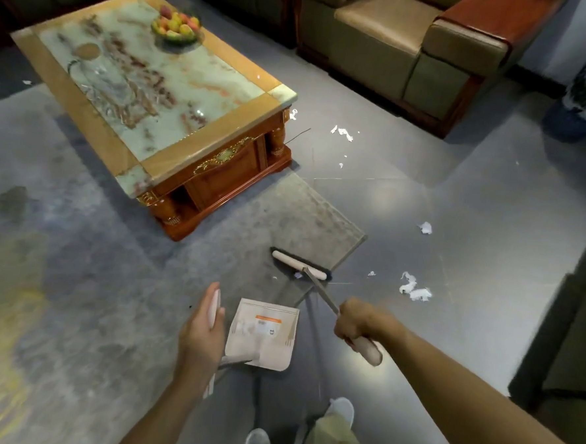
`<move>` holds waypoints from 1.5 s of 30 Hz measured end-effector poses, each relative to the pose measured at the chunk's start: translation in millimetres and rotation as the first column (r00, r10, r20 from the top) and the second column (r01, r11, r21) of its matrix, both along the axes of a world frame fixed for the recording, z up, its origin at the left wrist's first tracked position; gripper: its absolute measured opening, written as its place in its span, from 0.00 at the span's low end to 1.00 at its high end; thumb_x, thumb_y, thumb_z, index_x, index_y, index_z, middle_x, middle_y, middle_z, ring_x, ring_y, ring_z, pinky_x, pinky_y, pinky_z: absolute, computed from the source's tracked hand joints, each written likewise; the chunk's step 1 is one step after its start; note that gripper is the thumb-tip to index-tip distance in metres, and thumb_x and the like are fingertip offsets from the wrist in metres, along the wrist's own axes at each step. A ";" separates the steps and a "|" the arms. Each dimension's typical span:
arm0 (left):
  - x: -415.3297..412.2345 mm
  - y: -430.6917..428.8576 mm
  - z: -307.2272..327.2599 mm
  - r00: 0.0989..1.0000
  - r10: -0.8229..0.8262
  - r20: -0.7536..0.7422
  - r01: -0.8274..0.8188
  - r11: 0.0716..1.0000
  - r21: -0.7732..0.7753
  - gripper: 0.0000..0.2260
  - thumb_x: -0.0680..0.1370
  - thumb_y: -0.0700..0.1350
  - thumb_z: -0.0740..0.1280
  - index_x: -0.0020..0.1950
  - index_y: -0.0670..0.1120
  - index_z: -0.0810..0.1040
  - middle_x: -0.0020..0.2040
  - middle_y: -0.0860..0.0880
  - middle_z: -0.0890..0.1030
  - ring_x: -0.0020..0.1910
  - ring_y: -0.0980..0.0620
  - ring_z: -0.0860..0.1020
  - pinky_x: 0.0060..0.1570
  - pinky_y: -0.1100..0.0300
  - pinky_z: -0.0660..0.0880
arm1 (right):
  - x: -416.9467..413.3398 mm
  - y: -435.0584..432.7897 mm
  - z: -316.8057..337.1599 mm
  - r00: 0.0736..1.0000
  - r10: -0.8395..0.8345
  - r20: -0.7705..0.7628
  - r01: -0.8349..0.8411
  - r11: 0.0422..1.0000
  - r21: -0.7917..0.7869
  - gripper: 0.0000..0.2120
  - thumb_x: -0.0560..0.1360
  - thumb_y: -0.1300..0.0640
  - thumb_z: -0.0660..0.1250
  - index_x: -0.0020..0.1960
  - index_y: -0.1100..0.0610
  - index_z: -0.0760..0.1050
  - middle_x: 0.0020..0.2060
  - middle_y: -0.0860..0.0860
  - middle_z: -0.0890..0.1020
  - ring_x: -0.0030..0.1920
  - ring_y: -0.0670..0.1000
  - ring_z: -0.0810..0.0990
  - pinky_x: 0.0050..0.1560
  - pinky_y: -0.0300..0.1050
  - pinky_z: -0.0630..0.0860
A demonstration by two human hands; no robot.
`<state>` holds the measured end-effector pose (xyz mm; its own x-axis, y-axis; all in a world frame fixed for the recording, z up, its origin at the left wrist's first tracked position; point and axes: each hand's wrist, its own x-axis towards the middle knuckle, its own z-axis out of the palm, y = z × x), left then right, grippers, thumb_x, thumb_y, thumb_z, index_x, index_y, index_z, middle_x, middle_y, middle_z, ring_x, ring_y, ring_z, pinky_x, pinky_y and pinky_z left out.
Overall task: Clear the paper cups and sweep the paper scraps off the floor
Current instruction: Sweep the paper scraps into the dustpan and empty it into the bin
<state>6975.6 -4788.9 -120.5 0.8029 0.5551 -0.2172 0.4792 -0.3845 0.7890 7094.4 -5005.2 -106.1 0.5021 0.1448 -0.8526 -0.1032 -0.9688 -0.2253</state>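
- Closest in, the left hand curls round the dustpan handle, on the near side of the coffee table.
- Right hand grips the broom shaft; its head rests on the rug corner nearer than the table.
- Paper scraps lie on the tiles to the table's right.
- Fruit bowl sits on the table's far end.

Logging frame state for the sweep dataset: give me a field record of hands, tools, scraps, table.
left hand: grips the dustpan handle
right hand: grips the broom handle
broom head: on the rug corner
paper scraps: scattered on the tile floor, right of the broom and near the coffee table
paper cups: none in view
coffee table: fruit bowl on top
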 end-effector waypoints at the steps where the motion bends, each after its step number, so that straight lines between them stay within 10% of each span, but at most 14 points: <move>1: 6.4 1.7 -0.7 1.000 0.000 -0.021 0.000 1.000 -0.007 0.19 0.80 0.40 0.60 0.71 0.50 0.67 0.69 0.48 0.71 0.68 0.48 0.70 0.62 0.61 0.64 | -5.8 4.2 2.0 1.000 0.025 -0.018 -0.026 1.000 -0.009 0.03 0.72 0.63 0.64 0.45 0.60 0.75 0.48 0.59 0.82 0.39 0.53 0.77 0.29 0.38 0.69; 10: 13.3 11.8 -6.0 0.996 -0.075 -0.039 0.076 0.996 0.044 0.19 0.80 0.41 0.60 0.71 0.52 0.68 0.66 0.43 0.74 0.62 0.41 0.73 0.58 0.52 0.70 | -51.6 18.8 54.7 0.952 0.227 -0.205 -0.240 0.970 -0.040 0.17 0.70 0.64 0.64 0.57 0.65 0.79 0.41 0.56 0.79 0.32 0.50 0.75 0.30 0.39 0.71; 17: -1.9 15.6 -7.4 0.992 -0.111 -0.065 0.116 0.990 0.078 0.20 0.81 0.42 0.58 0.72 0.52 0.64 0.63 0.40 0.76 0.58 0.38 0.75 0.53 0.51 0.71 | -65.0 -3.4 113.4 0.991 0.066 -0.121 -0.061 0.997 0.039 0.17 0.76 0.64 0.62 0.63 0.68 0.74 0.28 0.50 0.74 0.22 0.43 0.71 0.22 0.30 0.68; 26: -15.5 21.3 -4.6 0.989 -0.117 -0.089 0.127 0.984 0.122 0.19 0.81 0.43 0.58 0.73 0.53 0.63 0.61 0.41 0.76 0.57 0.40 0.76 0.53 0.48 0.74 | -66.1 17.6 62.7 0.998 -0.062 0.026 0.061 0.998 0.032 0.08 0.69 0.65 0.63 0.45 0.64 0.78 0.27 0.54 0.77 0.28 0.54 0.76 0.34 0.41 0.72; 33: -14.8 21.6 -11.8 0.991 -0.112 -0.074 0.118 0.990 0.081 0.19 0.81 0.43 0.59 0.71 0.54 0.65 0.58 0.40 0.77 0.53 0.40 0.77 0.51 0.48 0.75 | -94.0 48.0 39.9 0.973 0.201 -0.111 -0.207 0.977 -0.045 0.07 0.69 0.64 0.65 0.46 0.59 0.78 0.38 0.55 0.81 0.34 0.52 0.76 0.29 0.39 0.69; 45: -24.5 25.0 -10.9 0.989 -0.128 -0.067 0.134 0.987 0.084 0.19 0.81 0.43 0.59 0.71 0.53 0.65 0.57 0.38 0.77 0.53 0.37 0.77 0.50 0.46 0.75 | -78.2 8.1 108.7 0.985 -0.087 -0.150 0.099 0.992 0.074 0.19 0.74 0.69 0.60 0.65 0.69 0.72 0.25 0.55 0.72 0.23 0.51 0.70 0.25 0.39 0.69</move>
<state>6951.1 -4763.9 -131.4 0.8566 0.4651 -0.2233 0.4666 -0.5138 0.7199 7016.1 -4997.1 2.6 0.3875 0.1752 -0.9051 -0.2293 -0.9326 -0.2787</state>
